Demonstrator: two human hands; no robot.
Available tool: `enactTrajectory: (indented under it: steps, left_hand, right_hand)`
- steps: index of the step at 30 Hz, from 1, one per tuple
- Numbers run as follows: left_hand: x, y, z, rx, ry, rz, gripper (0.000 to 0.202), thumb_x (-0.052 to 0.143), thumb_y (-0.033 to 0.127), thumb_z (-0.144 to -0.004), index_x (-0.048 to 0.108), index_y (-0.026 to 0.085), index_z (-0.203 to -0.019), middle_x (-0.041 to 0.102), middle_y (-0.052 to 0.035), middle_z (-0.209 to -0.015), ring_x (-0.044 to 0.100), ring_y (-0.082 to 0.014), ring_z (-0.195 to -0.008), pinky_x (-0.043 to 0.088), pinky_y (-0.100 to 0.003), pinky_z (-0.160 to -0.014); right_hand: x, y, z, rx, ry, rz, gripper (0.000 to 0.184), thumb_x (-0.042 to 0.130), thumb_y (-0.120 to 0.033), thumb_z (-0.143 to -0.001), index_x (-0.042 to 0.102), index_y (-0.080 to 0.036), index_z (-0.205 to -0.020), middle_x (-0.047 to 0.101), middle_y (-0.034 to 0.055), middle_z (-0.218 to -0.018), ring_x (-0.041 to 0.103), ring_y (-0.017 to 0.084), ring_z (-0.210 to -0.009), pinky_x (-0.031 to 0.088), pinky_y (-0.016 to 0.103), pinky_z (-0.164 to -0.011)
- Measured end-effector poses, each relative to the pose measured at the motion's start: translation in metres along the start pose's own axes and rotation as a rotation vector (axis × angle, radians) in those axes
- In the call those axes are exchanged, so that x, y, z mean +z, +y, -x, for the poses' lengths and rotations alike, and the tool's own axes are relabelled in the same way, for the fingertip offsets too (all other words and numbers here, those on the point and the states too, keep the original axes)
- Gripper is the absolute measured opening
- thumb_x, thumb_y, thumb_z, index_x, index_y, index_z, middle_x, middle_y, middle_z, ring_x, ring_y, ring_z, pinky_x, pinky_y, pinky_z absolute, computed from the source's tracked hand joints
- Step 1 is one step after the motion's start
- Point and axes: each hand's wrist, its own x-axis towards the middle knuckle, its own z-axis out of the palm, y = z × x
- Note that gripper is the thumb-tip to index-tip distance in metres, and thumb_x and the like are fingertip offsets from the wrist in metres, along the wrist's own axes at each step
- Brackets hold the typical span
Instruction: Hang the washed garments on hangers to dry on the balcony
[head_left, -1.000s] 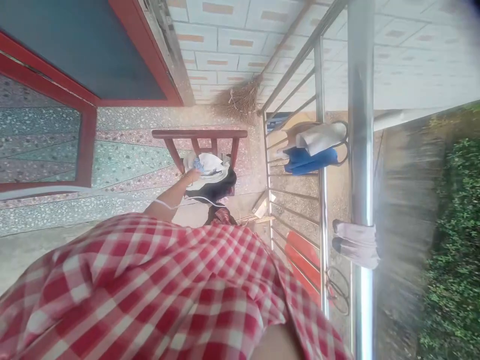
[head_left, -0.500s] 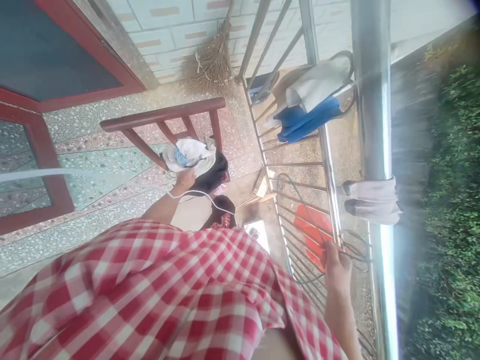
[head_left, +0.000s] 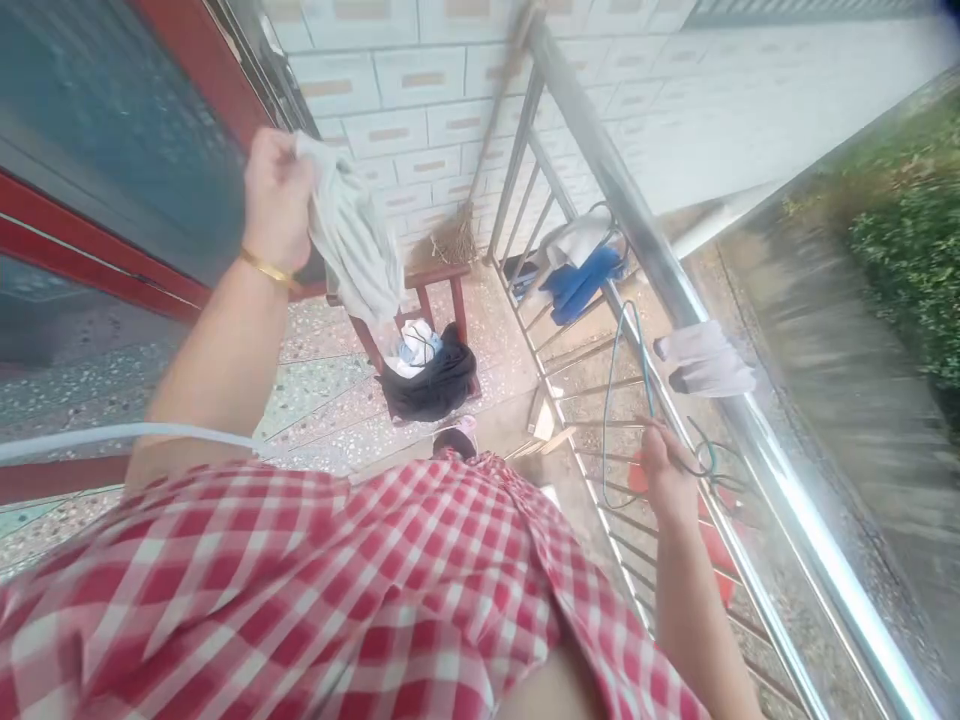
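My left hand point(head_left: 274, 195) is raised high and grips a pale striped cloth point(head_left: 352, 245) that hangs down from the fist. My right hand point(head_left: 664, 475) is low by the steel railing point(head_left: 675, 290) and holds a thin green wire hanger point(head_left: 626, 370) lifted off the rail. Below the cloth stands a wooden stool point(head_left: 431, 285) with a pile of white, blue and black laundry point(head_left: 427, 365) on it. My red and white checked shirt point(head_left: 337, 590) fills the bottom of the view.
White and blue clothes point(head_left: 577, 270) hang over the railing farther along, and a pale folded cloth point(head_left: 705, 360) is draped on the top rail. A broom point(head_left: 465, 220) leans on the tiled wall. A red door frame point(head_left: 97, 260) is at left, shrubs point(head_left: 907, 270) beyond the railing.
My left hand rose from the laundry pile with the pale cloth in it. My right hand pulled the green hanger off the railing. The view tilted upward.
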Motion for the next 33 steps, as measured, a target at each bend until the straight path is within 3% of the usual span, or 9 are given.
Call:
enactTrajectory:
  steps: [3,6,10,13,16,20,25,29,33]
  left_hand:
    - [0.033,0.091,-0.025,0.072,-0.163,0.226,0.016,0.037,0.002,-0.101,0.034,0.012,-0.089,0.047,0.0032,-0.082,0.062,-0.0083,-0.100,0.048,-0.024,-0.089]
    - [0.074,0.161,-0.032,0.068,-0.190,0.214,0.015,0.035,0.013,-0.103,0.031,0.012,-0.088,0.051,0.0013,-0.094,0.046,-0.0250,-0.135,0.046,-0.035,-0.092]
    - [0.128,0.217,-0.005,0.176,-0.209,0.144,0.014,0.028,0.019,-0.105,0.035,0.009,-0.098,0.051,-0.0028,-0.118,0.039,-0.0300,-0.138,0.047,-0.032,-0.087]
    - [0.158,0.235,0.033,0.179,-0.262,0.276,0.009,0.032,0.015,-0.104,0.034,0.013,-0.096,0.052,-0.0026,-0.108,0.049,-0.0263,-0.132,0.051,-0.025,-0.085]
    - [0.173,0.226,0.062,0.123,-0.317,0.336,0.009,0.038,0.009,-0.101,0.032,0.015,-0.097,0.052,-0.0015,-0.101,0.058,-0.0226,-0.121,0.052,-0.022,-0.083]
    - [0.186,0.162,0.076,-0.059,-0.461,0.127,0.024,0.054,0.017,-0.096,0.043,0.017,-0.117,0.056,-0.0008,-0.096,0.067,-0.0160,-0.087,0.052,-0.022,-0.068]
    - [0.209,0.098,0.091,-0.607,-0.906,-0.187,0.019,0.073,0.023,-0.082,0.064,0.008,-0.089,0.050,-0.0031,-0.064,0.039,-0.0061,-0.045,0.026,-0.020,-0.041]
    - [0.222,0.115,0.102,-0.402,-0.954,-0.006,0.021,0.064,0.028,-0.091,0.067,0.008,-0.087,0.055,-0.0064,-0.068,0.038,-0.0052,-0.046,0.024,-0.019,-0.040]
    - [0.230,0.114,0.113,-0.353,-1.271,-0.280,0.035,0.069,0.040,-0.086,0.062,0.011,-0.069,0.055,-0.0079,-0.063,0.050,-0.0121,-0.053,0.040,-0.024,-0.049]
  right_hand:
    - [0.014,-0.042,-0.021,-0.262,0.020,0.045,0.058,0.057,-0.066,-0.080,0.076,-0.014,-0.096,0.067,0.0110,-0.087,0.059,0.022,-0.082,0.047,0.035,-0.074]
    - [0.037,-0.105,-0.026,-0.510,0.018,0.006,0.058,0.059,-0.068,-0.080,0.076,-0.016,-0.099,0.062,0.0073,-0.076,0.055,0.019,-0.070,0.045,0.032,-0.066]
    - [0.073,-0.184,-0.008,-0.823,0.053,-0.136,0.054,0.058,-0.063,-0.085,0.074,-0.016,-0.106,0.055,0.0045,-0.073,0.049,0.015,-0.066,0.045,0.030,-0.065]
    - [0.088,-0.213,-0.003,-0.854,0.074,-0.217,0.042,0.059,-0.052,-0.085,0.073,-0.017,-0.105,0.057,0.0048,-0.077,0.053,0.016,-0.072,0.047,0.031,-0.072]
    - [0.078,-0.208,-0.017,-0.681,0.060,-0.291,0.030,0.053,-0.040,-0.082,0.071,-0.016,-0.084,0.060,0.0046,-0.074,0.055,0.017,-0.073,0.046,0.031,-0.073]
    - [0.029,-0.179,-0.031,-0.474,0.156,-0.349,0.024,0.051,-0.036,-0.074,0.062,-0.015,-0.070,0.060,0.0043,-0.070,0.055,0.018,-0.073,0.044,0.030,-0.071]
    - [-0.023,-0.163,-0.020,-0.694,0.295,0.010,0.020,0.049,-0.030,-0.080,0.060,-0.017,-0.069,0.056,0.0050,-0.070,0.049,0.017,-0.068,0.038,0.029,-0.065]
    - [-0.041,-0.151,-0.018,-0.604,0.328,0.137,0.017,0.049,-0.024,-0.080,0.055,-0.017,-0.065,0.053,0.0041,-0.067,0.047,0.016,-0.066,0.036,0.029,-0.066]
    - [-0.058,-0.138,-0.022,-0.394,0.409,0.157,0.016,0.049,-0.024,-0.078,0.052,-0.017,-0.064,0.051,0.0026,-0.064,0.045,0.015,-0.065,0.032,0.028,-0.064]
